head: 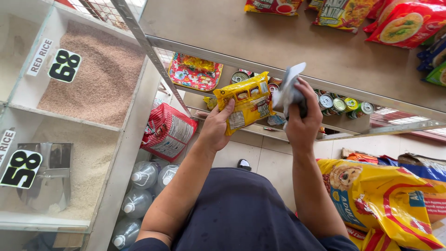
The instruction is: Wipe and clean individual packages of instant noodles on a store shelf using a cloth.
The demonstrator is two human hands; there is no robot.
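Nearest: person's torso in a dark navy shirt [241,214], both bare forearms raised in front of it.

Lower right: large yellow pet-food sacks [376,200], printed with a dog's head, stacked on their sides close to the right arm.

Lower left: clear water bottles [139,195] with white caps, standing on the floor under a glass-fronted grain bin.

Left hand [217,126]: fingers and thumb clamped on the lower left edge of a yellow snack packet [248,101], held upright in mid-air in front of the metal shelf, above the tiled floor [260,158].

Right hand [301,116]: closed around a crumpled grey-and-white cloth [288,90], which sticks up out of the fist, just beside the right edge of the yellow packet; whether the two touch cannot be told.

Left, middle distance: red printed sack [168,131], leaning against the bin's frame. Glass-fronted grain bin [125,139], two compartments in view: the near one holds pale rice with a metal scoop [49,174], the far one holds reddish-brown rice [100,79]. Each carries a black price tag.

Beyond the hands: lower shelf level with a row of tin cans [341,106] on their sides, and a flat red-and-yellow packet [195,72].

Farthest: top shelf board [278,42], grey-brown, with noodle packets [404,23] in red and yellow along its far edge.
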